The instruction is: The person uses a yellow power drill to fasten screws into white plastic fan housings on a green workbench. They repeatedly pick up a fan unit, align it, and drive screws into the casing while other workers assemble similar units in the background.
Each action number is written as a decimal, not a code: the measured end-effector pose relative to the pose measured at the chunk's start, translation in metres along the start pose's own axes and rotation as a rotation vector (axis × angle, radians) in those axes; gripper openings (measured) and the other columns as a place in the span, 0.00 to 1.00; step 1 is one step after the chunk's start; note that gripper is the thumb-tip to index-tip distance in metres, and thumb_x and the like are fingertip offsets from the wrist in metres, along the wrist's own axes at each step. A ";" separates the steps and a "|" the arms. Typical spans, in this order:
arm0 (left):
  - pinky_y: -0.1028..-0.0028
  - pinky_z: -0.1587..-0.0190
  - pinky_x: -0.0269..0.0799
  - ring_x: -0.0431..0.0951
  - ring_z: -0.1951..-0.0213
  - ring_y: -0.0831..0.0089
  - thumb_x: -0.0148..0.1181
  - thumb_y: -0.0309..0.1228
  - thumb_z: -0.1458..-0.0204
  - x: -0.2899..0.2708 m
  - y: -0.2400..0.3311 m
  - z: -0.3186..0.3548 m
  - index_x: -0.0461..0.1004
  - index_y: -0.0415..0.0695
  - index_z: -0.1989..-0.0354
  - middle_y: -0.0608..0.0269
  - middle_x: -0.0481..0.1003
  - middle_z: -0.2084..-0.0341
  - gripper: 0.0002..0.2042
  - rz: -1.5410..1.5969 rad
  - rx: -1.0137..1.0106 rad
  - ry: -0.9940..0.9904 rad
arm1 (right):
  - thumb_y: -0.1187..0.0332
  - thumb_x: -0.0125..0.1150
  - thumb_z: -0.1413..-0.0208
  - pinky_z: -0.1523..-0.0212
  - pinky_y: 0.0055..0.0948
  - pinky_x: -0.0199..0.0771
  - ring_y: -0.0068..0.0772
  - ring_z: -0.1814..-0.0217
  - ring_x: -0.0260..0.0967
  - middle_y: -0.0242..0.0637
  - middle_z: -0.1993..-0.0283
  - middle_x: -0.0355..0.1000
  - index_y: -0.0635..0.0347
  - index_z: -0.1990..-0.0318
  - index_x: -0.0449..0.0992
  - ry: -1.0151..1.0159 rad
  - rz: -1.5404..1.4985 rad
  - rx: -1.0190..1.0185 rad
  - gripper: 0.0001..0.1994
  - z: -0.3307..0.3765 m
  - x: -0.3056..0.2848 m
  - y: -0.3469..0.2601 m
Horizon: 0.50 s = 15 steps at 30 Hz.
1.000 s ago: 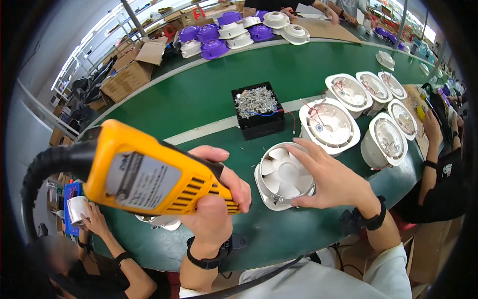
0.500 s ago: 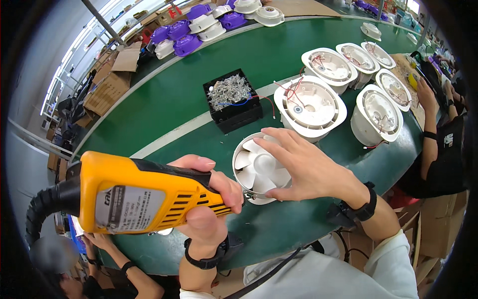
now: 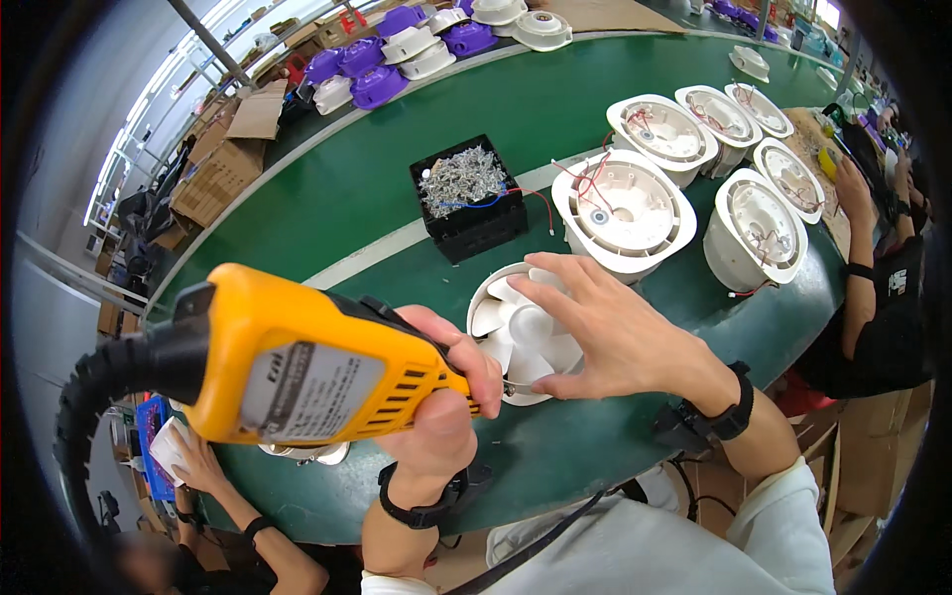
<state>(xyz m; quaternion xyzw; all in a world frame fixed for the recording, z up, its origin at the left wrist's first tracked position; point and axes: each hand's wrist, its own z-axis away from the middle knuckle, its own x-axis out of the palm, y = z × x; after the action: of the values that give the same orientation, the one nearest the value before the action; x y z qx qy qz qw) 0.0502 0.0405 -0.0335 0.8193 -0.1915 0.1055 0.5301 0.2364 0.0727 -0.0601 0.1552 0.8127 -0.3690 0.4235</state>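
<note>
The left hand (image 3: pixel 436 431) wraps around a yellow power tool (image 3: pixel 397 382); the right hand (image 3: pixel 635 337) is spread, thumb and fingers at the rim of one white fan (image 3: pixel 531 327) on the green surface (image 3: pixel 555 451). The tool slants more than half a second ago. Beyond: one black box (image 3: pixel 481 238) of small metal parts (image 3: pixel 461 180), six open white housings (image 3: pixel 633 198).

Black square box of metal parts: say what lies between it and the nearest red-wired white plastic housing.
In the head view: a curved red wire with a pale plug, green tabletop and a pale stripe.
</note>
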 end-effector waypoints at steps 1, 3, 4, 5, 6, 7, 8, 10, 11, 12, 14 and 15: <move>0.74 0.79 0.63 0.66 0.84 0.72 0.66 0.41 0.54 -0.001 -0.001 0.002 0.59 0.38 0.56 0.59 0.68 0.84 0.27 0.095 -0.013 0.000 | 0.56 0.71 0.65 0.42 0.44 0.59 0.56 0.42 0.56 0.55 0.43 0.55 0.63 0.42 0.58 -0.001 -0.004 0.001 0.42 0.000 0.000 0.000; 0.74 0.79 0.63 0.65 0.84 0.72 0.66 0.41 0.55 0.000 0.000 0.002 0.60 0.38 0.56 0.59 0.68 0.84 0.26 0.099 0.007 -0.014 | 0.56 0.71 0.65 0.43 0.44 0.59 0.56 0.42 0.56 0.55 0.43 0.56 0.62 0.42 0.58 -0.003 -0.012 0.003 0.42 0.000 0.000 -0.001; 0.74 0.79 0.63 0.65 0.84 0.72 0.66 0.41 0.55 0.000 0.000 0.002 0.60 0.39 0.56 0.59 0.67 0.85 0.26 0.101 0.017 -0.021 | 0.56 0.71 0.65 0.43 0.44 0.59 0.56 0.42 0.56 0.55 0.43 0.56 0.62 0.42 0.58 -0.005 -0.010 0.003 0.42 0.000 0.000 -0.001; 0.74 0.79 0.63 0.66 0.84 0.73 0.66 0.42 0.55 0.000 0.000 0.003 0.60 0.38 0.56 0.59 0.67 0.84 0.26 0.094 0.021 -0.012 | 0.57 0.71 0.65 0.43 0.44 0.59 0.56 0.42 0.56 0.55 0.43 0.56 0.62 0.42 0.58 -0.007 -0.008 0.003 0.42 -0.001 0.001 0.000; 0.75 0.79 0.63 0.66 0.84 0.73 0.66 0.42 0.55 0.001 0.000 0.004 0.60 0.38 0.56 0.59 0.68 0.84 0.27 0.086 0.025 -0.002 | 0.57 0.71 0.65 0.43 0.44 0.59 0.56 0.42 0.56 0.56 0.43 0.55 0.62 0.42 0.58 -0.009 -0.006 0.002 0.42 -0.001 0.001 0.000; 0.75 0.79 0.63 0.66 0.84 0.73 0.66 0.42 0.55 0.002 0.001 0.003 0.60 0.38 0.55 0.59 0.68 0.84 0.27 0.081 0.032 0.004 | 0.56 0.71 0.66 0.43 0.44 0.59 0.56 0.42 0.56 0.56 0.42 0.55 0.62 0.42 0.58 -0.007 0.003 0.003 0.42 -0.001 0.001 0.000; 0.75 0.82 0.63 0.65 0.86 0.73 0.63 0.48 0.54 0.002 0.002 0.001 0.59 0.39 0.55 0.61 0.66 0.85 0.29 -0.012 0.031 -0.002 | 0.56 0.71 0.66 0.43 0.44 0.59 0.56 0.42 0.56 0.56 0.42 0.55 0.62 0.42 0.58 -0.005 0.012 0.004 0.42 -0.001 0.002 0.001; 0.75 0.87 0.62 0.64 0.90 0.74 0.57 0.59 0.53 0.004 0.006 -0.005 0.58 0.41 0.54 0.64 0.64 0.88 0.33 -0.200 0.042 -0.009 | 0.56 0.71 0.66 0.43 0.44 0.59 0.57 0.43 0.56 0.57 0.42 0.55 0.62 0.41 0.58 0.006 0.012 0.007 0.43 -0.001 0.002 0.000; 0.75 0.86 0.62 0.64 0.90 0.74 0.55 0.59 0.52 0.000 0.009 -0.003 0.57 0.40 0.50 0.63 0.64 0.87 0.34 -0.206 0.063 0.012 | 0.56 0.71 0.66 0.43 0.44 0.59 0.57 0.43 0.56 0.57 0.42 0.55 0.62 0.41 0.58 0.015 0.002 0.009 0.43 -0.001 0.003 -0.003; 0.75 0.86 0.62 0.64 0.89 0.74 0.54 0.59 0.51 -0.002 0.017 -0.006 0.57 0.40 0.50 0.63 0.65 0.87 0.34 -0.189 0.132 0.050 | 0.56 0.71 0.67 0.43 0.44 0.59 0.57 0.43 0.56 0.57 0.42 0.55 0.62 0.41 0.58 0.022 -0.008 0.009 0.43 -0.003 0.003 -0.005; 0.75 0.86 0.63 0.65 0.89 0.74 0.53 0.59 0.50 -0.009 0.023 -0.013 0.57 0.40 0.49 0.63 0.65 0.86 0.34 -0.148 0.228 0.111 | 0.54 0.71 0.66 0.43 0.44 0.60 0.57 0.43 0.56 0.57 0.43 0.55 0.63 0.42 0.59 0.101 0.041 0.091 0.43 0.000 0.011 -0.008; 0.75 0.85 0.63 0.65 0.89 0.74 0.51 0.59 0.49 -0.012 0.026 -0.015 0.57 0.39 0.49 0.63 0.65 0.86 0.34 -0.199 0.236 0.095 | 0.53 0.71 0.66 0.43 0.44 0.60 0.56 0.43 0.56 0.57 0.43 0.55 0.63 0.42 0.59 0.143 0.072 0.142 0.42 0.001 0.016 -0.013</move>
<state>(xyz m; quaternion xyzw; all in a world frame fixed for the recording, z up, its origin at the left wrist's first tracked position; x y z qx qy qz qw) 0.0283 0.0468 -0.0104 0.8849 -0.0702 0.1128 0.4465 0.2203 0.0618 -0.0673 0.2396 0.8066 -0.3982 0.3653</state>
